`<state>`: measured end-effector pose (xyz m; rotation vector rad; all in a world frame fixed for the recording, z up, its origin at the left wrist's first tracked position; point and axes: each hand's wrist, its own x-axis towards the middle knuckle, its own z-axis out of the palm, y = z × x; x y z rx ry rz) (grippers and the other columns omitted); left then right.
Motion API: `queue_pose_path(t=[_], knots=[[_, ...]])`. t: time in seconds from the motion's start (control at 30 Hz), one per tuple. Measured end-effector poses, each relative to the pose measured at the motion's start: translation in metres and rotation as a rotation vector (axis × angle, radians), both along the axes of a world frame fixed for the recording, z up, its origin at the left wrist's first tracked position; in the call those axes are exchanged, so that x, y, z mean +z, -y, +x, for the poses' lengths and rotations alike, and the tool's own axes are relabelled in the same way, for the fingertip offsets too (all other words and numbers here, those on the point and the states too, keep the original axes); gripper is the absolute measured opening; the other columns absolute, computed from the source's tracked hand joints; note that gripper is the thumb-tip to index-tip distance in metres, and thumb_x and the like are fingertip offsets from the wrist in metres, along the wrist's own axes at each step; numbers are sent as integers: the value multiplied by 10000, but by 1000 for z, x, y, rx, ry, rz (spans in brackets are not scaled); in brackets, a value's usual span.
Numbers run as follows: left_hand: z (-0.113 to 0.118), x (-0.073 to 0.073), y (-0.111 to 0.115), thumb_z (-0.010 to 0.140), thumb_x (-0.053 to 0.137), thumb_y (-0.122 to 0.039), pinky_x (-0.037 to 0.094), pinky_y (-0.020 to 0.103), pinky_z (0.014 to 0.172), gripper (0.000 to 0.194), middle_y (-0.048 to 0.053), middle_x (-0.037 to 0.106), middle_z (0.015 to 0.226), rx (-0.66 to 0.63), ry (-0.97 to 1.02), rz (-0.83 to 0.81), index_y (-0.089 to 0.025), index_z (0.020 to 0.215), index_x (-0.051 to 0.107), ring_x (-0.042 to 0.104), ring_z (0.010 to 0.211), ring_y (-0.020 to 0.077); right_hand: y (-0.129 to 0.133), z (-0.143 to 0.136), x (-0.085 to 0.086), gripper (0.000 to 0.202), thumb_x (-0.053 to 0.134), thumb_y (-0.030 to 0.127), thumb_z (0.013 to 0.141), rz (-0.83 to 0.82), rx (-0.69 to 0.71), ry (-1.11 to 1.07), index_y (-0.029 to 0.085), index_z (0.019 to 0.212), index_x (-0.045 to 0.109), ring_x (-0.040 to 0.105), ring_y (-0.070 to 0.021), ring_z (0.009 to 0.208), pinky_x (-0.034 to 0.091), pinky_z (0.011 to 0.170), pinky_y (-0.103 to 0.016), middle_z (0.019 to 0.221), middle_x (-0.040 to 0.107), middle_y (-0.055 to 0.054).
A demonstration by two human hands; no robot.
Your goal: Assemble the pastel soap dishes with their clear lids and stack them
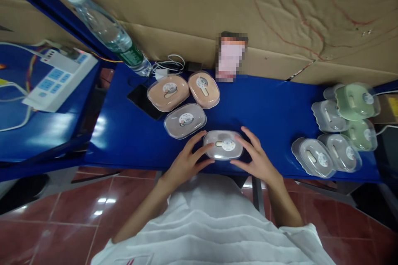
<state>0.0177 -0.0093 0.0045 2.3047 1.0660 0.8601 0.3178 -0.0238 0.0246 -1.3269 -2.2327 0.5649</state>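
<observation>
Left hand: we have our left hand spread wide, fingers curved about the near box's left end.
Right hand: our right hand is also wide, index fingertip on the lid and thumb by the near rim; we cannot tell how firmly either presses.
Near box: the grey rounded-oval box with a clear plastic lid sits between our hands on the glossy blue surface.
Second grey box: a matching grey lidded oval box lies just beyond our left hand.
Peach pair: two peach oval boxes with clear lids rest farther past that hand.
Grey-green cluster: the grey and green lidded boxes stand well right of our right hand.
</observation>
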Motion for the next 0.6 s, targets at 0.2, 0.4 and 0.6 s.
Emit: queue_pose_path(t=[0.2, 0.4, 0.6], knots=[[-5, 5, -17, 971, 782, -291, 551, 557, 1187, 571, 186, 514, 1599, -176, -17, 153, -259, 1480, 526, 458, 1564, 343, 18, -2, -19, 562, 784, 373, 961, 184, -60, -97, 429, 1491, 605, 530, -359, 1506, 538, 1191, -620, 1508, 635, -55], [-6, 6, -23, 908, 855, -301, 564, 556, 1166, 370, 141, 634, 1453, -146, -29, 141, -250, 1206, 642, 541, 1499, 339, 14, -5, -25, 417, 765, 436, 976, 205, -32, 56, 362, 1378, 683, 518, -352, 1517, 482, 1234, -635, 1439, 669, -82], [-5, 0, -23, 920, 841, -352, 603, 469, 1105, 280, 123, 670, 1352, -177, -120, 210, -241, 1126, 689, 600, 1419, 312, 10, -8, -21, 441, 745, 397, 996, 147, 17, 64, 365, 1425, 646, 469, -348, 1554, 510, 1220, -604, 1438, 643, -93]])
